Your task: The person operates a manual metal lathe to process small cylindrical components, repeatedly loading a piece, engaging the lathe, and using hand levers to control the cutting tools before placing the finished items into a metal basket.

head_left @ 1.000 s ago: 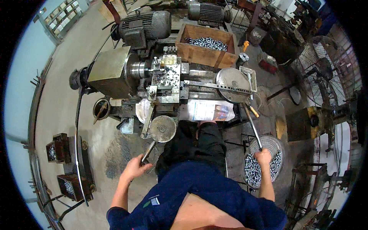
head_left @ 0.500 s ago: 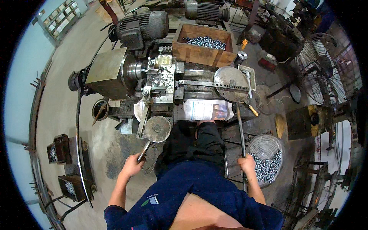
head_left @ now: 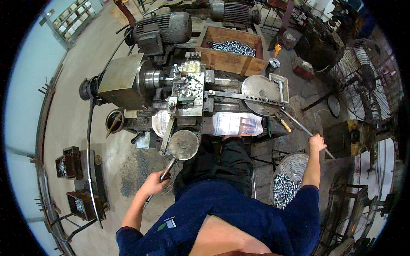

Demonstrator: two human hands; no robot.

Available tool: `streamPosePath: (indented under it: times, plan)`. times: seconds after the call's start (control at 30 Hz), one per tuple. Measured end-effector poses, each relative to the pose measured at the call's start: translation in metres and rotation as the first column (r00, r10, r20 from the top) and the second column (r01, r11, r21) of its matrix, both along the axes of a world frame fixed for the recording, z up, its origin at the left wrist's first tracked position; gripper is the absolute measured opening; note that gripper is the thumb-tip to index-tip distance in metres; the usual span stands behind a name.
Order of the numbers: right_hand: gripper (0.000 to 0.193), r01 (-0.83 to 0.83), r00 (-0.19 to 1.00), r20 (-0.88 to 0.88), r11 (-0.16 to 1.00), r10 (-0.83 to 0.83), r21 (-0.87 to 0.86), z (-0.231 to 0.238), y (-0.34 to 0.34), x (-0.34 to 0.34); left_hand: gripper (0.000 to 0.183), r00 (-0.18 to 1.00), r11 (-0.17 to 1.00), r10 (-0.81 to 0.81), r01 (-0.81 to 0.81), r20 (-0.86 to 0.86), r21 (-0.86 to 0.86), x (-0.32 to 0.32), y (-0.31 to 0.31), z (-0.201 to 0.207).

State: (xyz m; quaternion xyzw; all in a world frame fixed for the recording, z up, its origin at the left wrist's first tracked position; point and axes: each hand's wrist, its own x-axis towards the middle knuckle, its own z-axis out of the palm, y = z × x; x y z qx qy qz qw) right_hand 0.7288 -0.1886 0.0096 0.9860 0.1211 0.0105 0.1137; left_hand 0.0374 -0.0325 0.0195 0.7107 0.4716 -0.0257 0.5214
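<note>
My left hand (head_left: pixel 158 183) is closed round a metal lever (head_left: pixel 168 169), which runs up to a round steel disc (head_left: pixel 183 145) at the front of the lathe. Out to the right, my right hand (head_left: pixel 317 143) grips a long lever (head_left: pixel 297 121) that slants down from under a larger round plate (head_left: pixel 261 94). A perforated metal bar (head_left: pixel 243 97) links that plate to the carriage (head_left: pixel 188 90), which is strewn with dark metal chips. Left of the carriage, the chuck (head_left: pixel 150 79) faces it, with a thin gap between them.
Behind the carriage, a wooden box (head_left: pixel 230 61) holds many small shiny metal parts. A perforated basket (head_left: pixel 294 162) with similar parts stands below my right arm. A floor fan (head_left: pixel 363 81) is at far right, an electric motor (head_left: pixel 162 34) at back left, and small bins (head_left: pixel 81 205) at left.
My right hand has swung its lever outward to the right and away from my body. The carriage and front disc have shifted right, away from the chuck; my left hand moved slightly right.
</note>
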Motion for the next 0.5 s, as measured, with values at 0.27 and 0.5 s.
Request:
streamPosePath:
  times: [0.27, 0.5]
  plan:
    - [0.077, -0.529, 0.83, 0.371, 0.799, 0.416, 0.287, -0.049, 0.003, -0.093, 0.039, 0.884, 0.906, 0.405, -0.353, 0.234, -0.234, -0.05, 0.075, -0.04]
    - [0.054, -0.514, 0.765, 0.004, 0.607, 0.644, 0.607, -0.098, -0.029, -0.201, 0.031, 0.864, 0.676, 0.238, 0.18, -0.443, 0.714, -0.126, 0.194, -0.139]
